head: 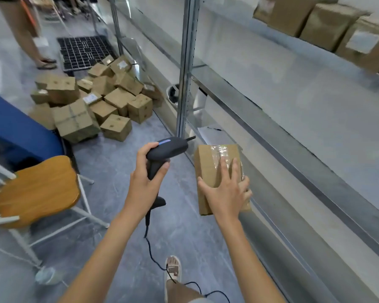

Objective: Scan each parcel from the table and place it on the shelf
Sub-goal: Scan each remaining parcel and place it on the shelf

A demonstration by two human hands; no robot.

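Observation:
My left hand (pixel 143 176) grips the handle of a black barcode scanner (pixel 169 148) whose head points right, toward the shelf. Its cable (pixel 150 246) trails down to the floor. My right hand (pixel 227 189) holds a small brown cardboard parcel (pixel 208 162) from above, thumb on its left side and fingers spread over the taped top. The parcel hangs in the air just in front of the metal shelf (pixel 293 136) at my right. Three cardboard parcels (pixel 328 25) stand in a row on the upper shelf board.
A heap of several cardboard boxes (pixel 96 101) lies on the floor ahead. A wooden-seat chair (pixel 37 189) and a blue table (pixel 15 127) stand at left. A black pallet (pixel 83 51) and another person's legs (pixel 31 40) are farther back.

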